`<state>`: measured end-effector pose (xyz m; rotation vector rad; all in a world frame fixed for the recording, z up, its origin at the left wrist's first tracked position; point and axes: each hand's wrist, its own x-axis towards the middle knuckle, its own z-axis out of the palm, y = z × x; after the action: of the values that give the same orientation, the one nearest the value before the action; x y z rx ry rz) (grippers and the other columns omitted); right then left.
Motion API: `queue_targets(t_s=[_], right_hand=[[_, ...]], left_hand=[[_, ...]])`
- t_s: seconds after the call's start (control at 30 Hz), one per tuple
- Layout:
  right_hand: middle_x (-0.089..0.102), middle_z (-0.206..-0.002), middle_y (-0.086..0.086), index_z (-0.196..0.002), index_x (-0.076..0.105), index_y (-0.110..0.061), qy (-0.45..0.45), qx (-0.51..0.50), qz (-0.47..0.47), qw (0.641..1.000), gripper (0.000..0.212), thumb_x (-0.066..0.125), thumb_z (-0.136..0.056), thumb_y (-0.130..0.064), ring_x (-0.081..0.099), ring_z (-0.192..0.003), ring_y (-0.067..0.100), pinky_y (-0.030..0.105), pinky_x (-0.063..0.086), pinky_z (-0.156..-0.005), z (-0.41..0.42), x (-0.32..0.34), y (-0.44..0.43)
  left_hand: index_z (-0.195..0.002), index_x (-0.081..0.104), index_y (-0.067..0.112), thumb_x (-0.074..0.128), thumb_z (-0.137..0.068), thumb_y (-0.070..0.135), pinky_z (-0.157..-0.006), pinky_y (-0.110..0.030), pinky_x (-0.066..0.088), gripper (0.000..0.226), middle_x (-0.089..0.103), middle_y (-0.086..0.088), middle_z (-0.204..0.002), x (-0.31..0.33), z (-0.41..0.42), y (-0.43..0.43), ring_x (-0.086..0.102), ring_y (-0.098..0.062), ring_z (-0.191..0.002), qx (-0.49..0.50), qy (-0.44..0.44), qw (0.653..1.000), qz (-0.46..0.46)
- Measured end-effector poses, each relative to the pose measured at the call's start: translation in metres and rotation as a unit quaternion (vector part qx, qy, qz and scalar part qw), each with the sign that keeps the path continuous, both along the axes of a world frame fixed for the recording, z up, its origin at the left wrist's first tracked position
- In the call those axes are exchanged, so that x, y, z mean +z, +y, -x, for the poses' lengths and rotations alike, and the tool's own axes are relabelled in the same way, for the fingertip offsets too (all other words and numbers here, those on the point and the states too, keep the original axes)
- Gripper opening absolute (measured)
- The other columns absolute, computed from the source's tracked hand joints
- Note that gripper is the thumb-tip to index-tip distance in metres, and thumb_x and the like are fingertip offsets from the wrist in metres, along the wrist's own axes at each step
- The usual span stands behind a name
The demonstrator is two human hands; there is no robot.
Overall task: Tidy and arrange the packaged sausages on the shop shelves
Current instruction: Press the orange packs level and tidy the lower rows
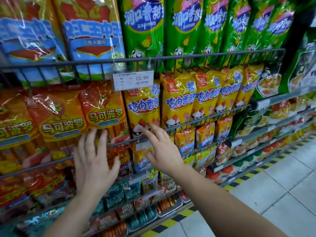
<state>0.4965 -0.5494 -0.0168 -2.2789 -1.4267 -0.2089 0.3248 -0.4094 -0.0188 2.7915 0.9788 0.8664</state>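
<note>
My left hand (93,161) is spread flat, fingers apart, against the lower part of an orange-red sausage pack (104,113) standing behind the shelf's wire rail (196,122). My right hand (162,149) is open too, its fingertips touching the bottom of a yellow chicken-sausage pack (142,106) just right of the orange one. Neither hand holds anything. More orange packs (61,124) stand to the left and more yellow packs (206,94) run to the right on the same shelf.
The shelf above carries blue-and-red packs (92,35) and green corn-sausage packs (145,31) behind a wire rail, with a price tag (133,80) hanging from it. Lower shelves hold small packs and trays (150,190). A tiled floor (273,194) with yellow-black edge stripes lies right.
</note>
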Motion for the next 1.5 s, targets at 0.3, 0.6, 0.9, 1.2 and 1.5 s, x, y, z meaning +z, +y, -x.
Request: queue_targets(t_s=[0.3,0.6,0.9,1.2,1.5], right_hand=[[0.051,-0.136,0.003,-0.138,0.052,-0.016,0.016,0.007,-0.036,0.999,0.046,0.054,-0.092,-0.021,0.048,-0.124,0.023,0.037,0.053,-0.089,-0.075,-0.037,-0.075],[0.054,-0.127,0.002,-0.138,0.050,-0.017,0.097,-0.021,-0.006,0.995,0.046,0.057,-0.094,-0.029,0.054,-0.116,0.021,0.036,0.054,-0.083,-0.224,-0.085,-0.174],[0.056,-0.124,0.009,-0.145,0.035,-0.011,0.257,-0.150,0.036,0.954,0.062,0.062,-0.095,-0.035,0.062,-0.098,0.028,0.048,0.055,-0.081,-0.356,-0.109,-0.221],[0.054,-0.115,0.022,-0.125,0.037,0.001,0.310,-0.231,0.022,0.922,0.065,0.073,-0.087,-0.038,0.060,-0.098,0.041,0.049,0.054,-0.075,-0.432,-0.145,-0.219],[0.065,-0.087,0.006,-0.128,0.042,-0.008,0.297,-0.135,0.045,0.944,0.056,0.068,-0.090,-0.040,0.061,-0.072,0.028,0.033,0.046,-0.058,-0.451,-0.151,-0.224]], left_hand=[[-0.136,0.051,0.008,0.062,-0.086,0.034,-0.104,-0.054,0.041,0.058,0.042,-0.012,-0.137,-0.022,-0.086,-0.079,0.041,-0.038,-0.130,-0.078,-0.028,0.997,-0.001],[-0.148,0.036,0.023,0.058,-0.094,0.040,-0.105,-0.038,0.044,0.061,0.038,0.004,-0.149,-0.059,-0.227,-0.183,0.038,-0.019,-0.136,-0.025,0.024,0.976,0.214],[-0.154,0.023,0.018,0.060,-0.096,0.033,-0.106,-0.031,0.039,0.070,0.031,-0.002,-0.158,-0.089,-0.336,-0.230,0.041,-0.022,-0.138,0.047,0.037,0.913,0.404],[-0.147,0.030,0.007,0.060,-0.097,0.031,-0.086,-0.028,0.040,0.063,0.053,-0.006,-0.137,-0.118,-0.400,-0.231,0.055,-0.027,-0.123,0.124,0.048,0.853,0.504],[-0.138,0.043,0.014,0.063,-0.096,0.026,-0.101,-0.042,0.046,0.049,0.061,-0.006,-0.127,-0.136,-0.430,-0.228,0.057,-0.031,-0.119,0.180,-0.050,0.841,0.507]])
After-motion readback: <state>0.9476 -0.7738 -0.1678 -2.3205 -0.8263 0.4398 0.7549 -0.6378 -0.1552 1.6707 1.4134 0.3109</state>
